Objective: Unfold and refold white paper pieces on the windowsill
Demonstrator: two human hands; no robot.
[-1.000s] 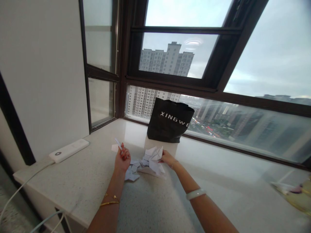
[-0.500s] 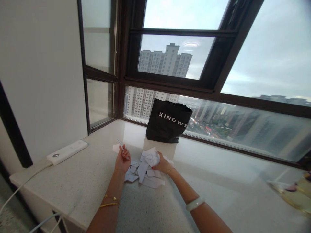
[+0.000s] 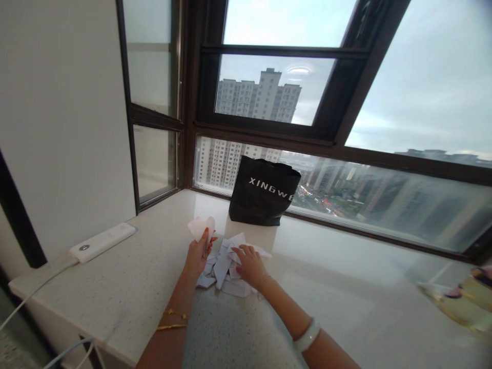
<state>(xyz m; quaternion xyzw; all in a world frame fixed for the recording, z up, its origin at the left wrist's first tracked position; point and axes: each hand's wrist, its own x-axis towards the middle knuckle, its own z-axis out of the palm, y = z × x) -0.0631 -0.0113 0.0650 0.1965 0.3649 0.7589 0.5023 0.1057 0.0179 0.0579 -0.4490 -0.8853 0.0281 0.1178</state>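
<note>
A heap of white paper scraps (image 3: 225, 269) lies on the pale stone windowsill (image 3: 134, 287). My left hand (image 3: 197, 256) pinches one white scrap of paper (image 3: 200, 227) upright, just left of the heap. My right hand (image 3: 248, 265) rests palm down on the heap with its fingers spread over the scraps. Gold bangles circle my left wrist, and a pale bangle sits on my right forearm.
A black bag with white letters (image 3: 263, 192) stands behind the heap against the window. A white power strip (image 3: 102, 242) with its cable lies at the left near the wall. Something yellowish (image 3: 459, 302) shows blurred at the right edge.
My right hand has let go of a bunch of scraps and now lies flat on the heap. My left hand has turned its scrap so the flat side shows.
</note>
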